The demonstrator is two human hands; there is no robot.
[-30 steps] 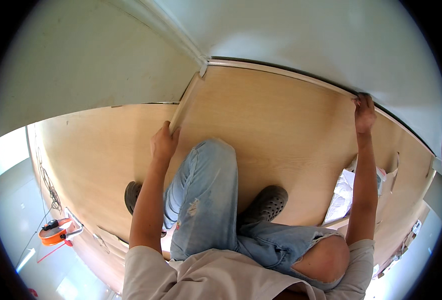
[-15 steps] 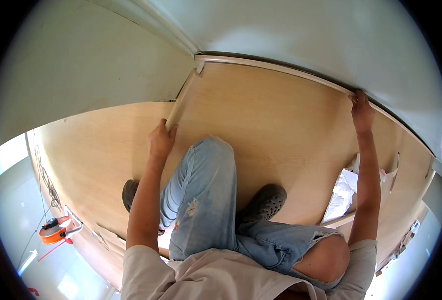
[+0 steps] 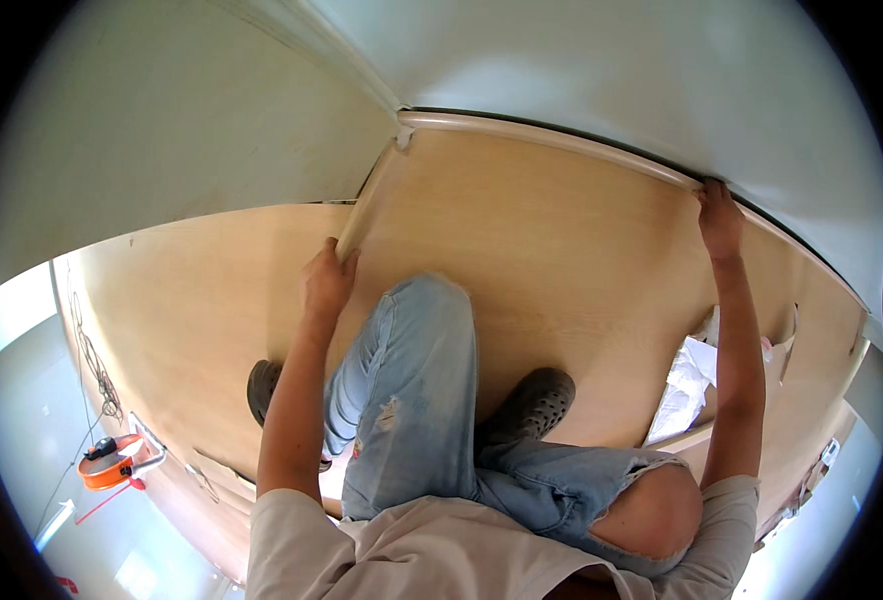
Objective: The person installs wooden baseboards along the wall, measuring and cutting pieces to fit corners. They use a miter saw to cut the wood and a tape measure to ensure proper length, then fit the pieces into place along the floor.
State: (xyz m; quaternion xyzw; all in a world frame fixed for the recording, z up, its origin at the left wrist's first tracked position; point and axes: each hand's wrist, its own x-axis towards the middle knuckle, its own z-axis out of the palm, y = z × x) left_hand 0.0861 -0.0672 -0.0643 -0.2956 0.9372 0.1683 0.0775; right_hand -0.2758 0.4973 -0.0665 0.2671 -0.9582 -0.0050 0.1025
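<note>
Kneeling on wooden panel (image 3: 562, 260) in wall corner. Left hand (image 3: 327, 285) fingers gripping left edge, right hand (image 3: 720, 220) fingers clamped on far edge. Seemingly mid-positioning; far edge near wall, final seating left.

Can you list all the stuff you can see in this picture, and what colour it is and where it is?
wooden panel: one, pale tan, in the middle, lying flat with rounded edges along the far and left sides
second wooden board: one, pale tan, to the left of the panel
walls: two, white, meeting in a corner at the top
cord reel: one, orange and black, lower left on the floor
crumpled wrapping: one heap, white, right of the panel
shoes: two, dark grey, on the person's feet on the wood
jeans: one pair, light blue, torn at the knee
shirt: one, beige, bottom edge
left hand: on the panel's left edge
right hand: on the panel's far edge by the wall
</note>
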